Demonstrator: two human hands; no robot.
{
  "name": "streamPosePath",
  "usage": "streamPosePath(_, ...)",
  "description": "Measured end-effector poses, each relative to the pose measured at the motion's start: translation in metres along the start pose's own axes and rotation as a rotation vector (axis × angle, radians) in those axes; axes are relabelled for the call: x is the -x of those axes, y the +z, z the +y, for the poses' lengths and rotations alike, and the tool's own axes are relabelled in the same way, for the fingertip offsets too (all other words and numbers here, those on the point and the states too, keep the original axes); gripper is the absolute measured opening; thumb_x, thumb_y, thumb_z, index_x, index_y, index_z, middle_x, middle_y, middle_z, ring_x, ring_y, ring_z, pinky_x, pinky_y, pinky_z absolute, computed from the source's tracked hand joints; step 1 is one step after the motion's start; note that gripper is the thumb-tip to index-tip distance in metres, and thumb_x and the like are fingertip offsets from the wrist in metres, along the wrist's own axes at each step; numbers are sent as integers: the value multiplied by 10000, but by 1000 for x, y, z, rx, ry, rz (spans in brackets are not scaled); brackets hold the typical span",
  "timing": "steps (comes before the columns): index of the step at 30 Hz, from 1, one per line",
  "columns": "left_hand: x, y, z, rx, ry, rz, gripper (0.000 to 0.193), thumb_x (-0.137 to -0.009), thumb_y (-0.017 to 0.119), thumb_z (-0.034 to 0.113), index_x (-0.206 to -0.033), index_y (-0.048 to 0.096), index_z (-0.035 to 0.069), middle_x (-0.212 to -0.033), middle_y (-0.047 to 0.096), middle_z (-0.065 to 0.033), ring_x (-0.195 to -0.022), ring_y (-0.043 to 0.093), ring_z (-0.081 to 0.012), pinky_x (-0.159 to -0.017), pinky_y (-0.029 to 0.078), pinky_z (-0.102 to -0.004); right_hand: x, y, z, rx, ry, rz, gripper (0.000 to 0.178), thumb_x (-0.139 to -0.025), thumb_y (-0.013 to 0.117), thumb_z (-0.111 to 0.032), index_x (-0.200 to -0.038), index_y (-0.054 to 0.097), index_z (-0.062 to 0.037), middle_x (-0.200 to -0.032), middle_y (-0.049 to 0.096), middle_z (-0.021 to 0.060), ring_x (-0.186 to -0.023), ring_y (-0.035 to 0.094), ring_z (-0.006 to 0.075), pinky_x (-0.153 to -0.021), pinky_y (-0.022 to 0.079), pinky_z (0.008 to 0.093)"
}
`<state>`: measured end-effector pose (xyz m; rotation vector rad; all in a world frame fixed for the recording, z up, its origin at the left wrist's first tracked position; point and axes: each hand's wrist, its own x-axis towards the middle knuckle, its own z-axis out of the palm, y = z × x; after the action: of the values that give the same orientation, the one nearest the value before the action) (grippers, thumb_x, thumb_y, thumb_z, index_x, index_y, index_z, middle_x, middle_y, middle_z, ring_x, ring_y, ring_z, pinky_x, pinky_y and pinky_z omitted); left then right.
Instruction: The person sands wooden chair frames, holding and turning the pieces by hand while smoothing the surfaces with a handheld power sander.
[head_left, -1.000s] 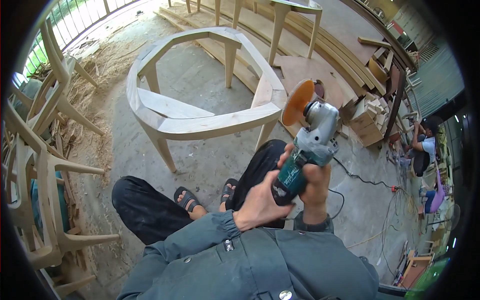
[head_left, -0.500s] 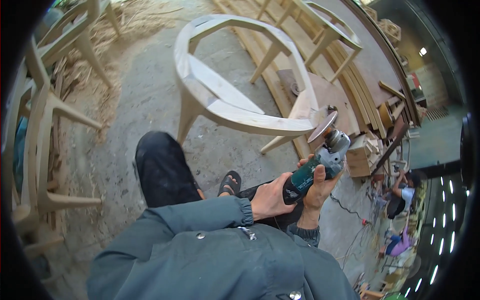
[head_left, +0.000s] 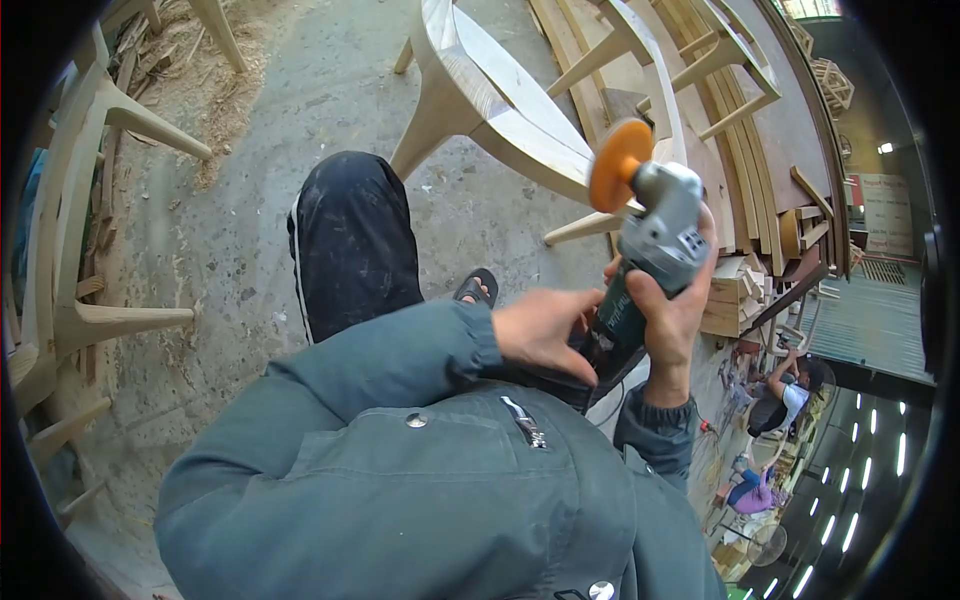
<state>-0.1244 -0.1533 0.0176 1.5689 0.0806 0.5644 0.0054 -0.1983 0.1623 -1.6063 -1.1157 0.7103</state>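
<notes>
My right hand (head_left: pixel 678 315) is wrapped round an angle grinder (head_left: pixel 655 235) with a grey head and a dark green body. Its orange-backed disc (head_left: pixel 620 165) points up and away from me. My left hand (head_left: pixel 540 335), smeared by motion, is beside the grinder's rear end with thumb and fingers apart; whether it touches the body I cannot tell. Just beyond the disc stands a pale wooden chair frame (head_left: pixel 535 150) with a curved top rail and a tapered leg (head_left: pixel 430 125). The disc overlaps the rail in view; contact is unclear.
More wooden chair frames stand at left (head_left: pixel 150 130) and far right (head_left: pixel 725 60). Long planks (head_left: pixel 745 170) and wood offcuts (head_left: pixel 735 290) lie to the right. Sawdust (head_left: pixel 225 115) covers part of the concrete floor. Two people (head_left: pixel 785 395) work farther off at right.
The grinder has come nearer and tipped up, its orange disc backing now showing. My left hand has loosened and slid back from its body. The chair frame sits higher in view.
</notes>
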Motion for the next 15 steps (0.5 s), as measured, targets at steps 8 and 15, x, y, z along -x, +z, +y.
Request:
streamPosePath(8, -2, -118, -61, 1134, -298, 1105, 529, -998, 542, 603, -1108, 622, 92, -1006, 680, -72, -1042, 661, -258, -941, 475, -444, -34, 39, -35, 646, -207, -214, 1028, -772, 919, -264, -1539, 267, -54, -1366, 581, 265, -1207, 646, 370, -1046, 504, 429)
streamPosePath(15, -37, -144, -51, 1420, 94, 770, 831, -1006, 358, 758, -1460, 471, 71, -1417, 582, -141, -1332, 535, -297, -1124, 373, -538, -29, 76, -29, 710, -130, -252, 938, -799, 891, -280, -1502, 312, -54, -1212, 676, 281, -1157, 689, 403, -1006, 535, 453)
